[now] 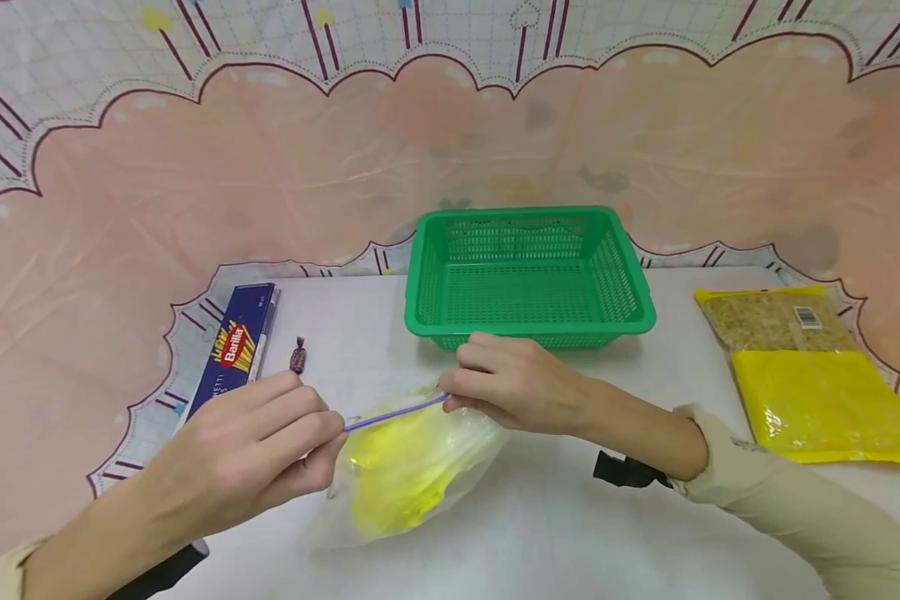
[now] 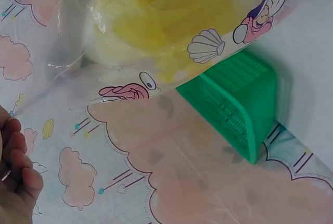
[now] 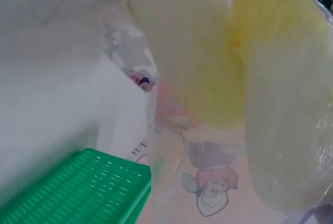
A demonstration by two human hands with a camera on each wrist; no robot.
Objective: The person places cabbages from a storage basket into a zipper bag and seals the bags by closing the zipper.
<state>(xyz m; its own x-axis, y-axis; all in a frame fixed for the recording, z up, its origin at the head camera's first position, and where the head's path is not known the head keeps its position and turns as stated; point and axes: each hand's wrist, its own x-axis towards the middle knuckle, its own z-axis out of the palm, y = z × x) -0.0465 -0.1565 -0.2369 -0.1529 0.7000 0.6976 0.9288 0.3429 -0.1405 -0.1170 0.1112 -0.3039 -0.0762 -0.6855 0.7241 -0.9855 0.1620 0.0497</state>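
Note:
A clear zip bag (image 1: pixel 397 467) with yellow and whitish contents hangs above the white table between my two hands. Its purple zip strip (image 1: pixel 393 413) runs taut along the top. My left hand (image 1: pixel 258 446) pinches the left end of that strip, and my right hand (image 1: pixel 521 383) pinches the other end. Cartoon shell figures are printed on the bag (image 2: pixel 156 42) in the left wrist view, where curled fingers of the left hand (image 2: pixel 18 167) show at the edge. What exactly lies inside the bag (image 3: pixel 208 78) is blurred in the right wrist view.
A green plastic basket (image 1: pixel 528 329) stands behind the hands. To the left lie a blue Barilla spaghetti box (image 1: pixel 236 337) and a small wrapped candy (image 1: pixel 297 357). A yellow packet (image 1: pixel 817 392) with a see-through top part lies at the right. A printed cloth (image 1: pixel 307 183) hangs behind.

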